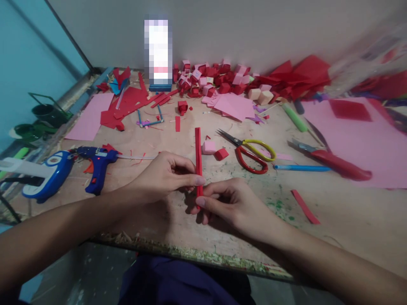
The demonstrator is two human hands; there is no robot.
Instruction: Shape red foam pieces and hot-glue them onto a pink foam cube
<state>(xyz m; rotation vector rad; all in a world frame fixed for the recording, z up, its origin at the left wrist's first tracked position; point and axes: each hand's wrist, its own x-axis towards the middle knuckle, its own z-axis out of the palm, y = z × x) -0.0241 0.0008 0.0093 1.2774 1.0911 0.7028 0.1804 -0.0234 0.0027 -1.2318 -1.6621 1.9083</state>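
Note:
Both my hands pinch one long, narrow red paper strip (pixel 198 148) that stands up and away from me over the wooden table (pixel 333 228). My left hand (pixel 165 173) is closed on the strip near its lower middle. My right hand (pixel 229 203) is closed on its bottom end, thumb pressed against it. A small pink cube (pixel 208 147) and a red cube (pixel 221 153) lie just beyond the strip. Scissors (pixel 251 154) with a yellow and a red handle lie open to the right.
A blue glue gun (pixel 97 163) lies at the left beside a blue-and-white device (pixel 47 176). A heap of red and pink paper cubes (pixel 216 80) sits against the back wall. Pink sheets (pixel 365 144), a red-handled cutter (pixel 333 161), a blue pen (pixel 302 168) and red scraps lie at the right.

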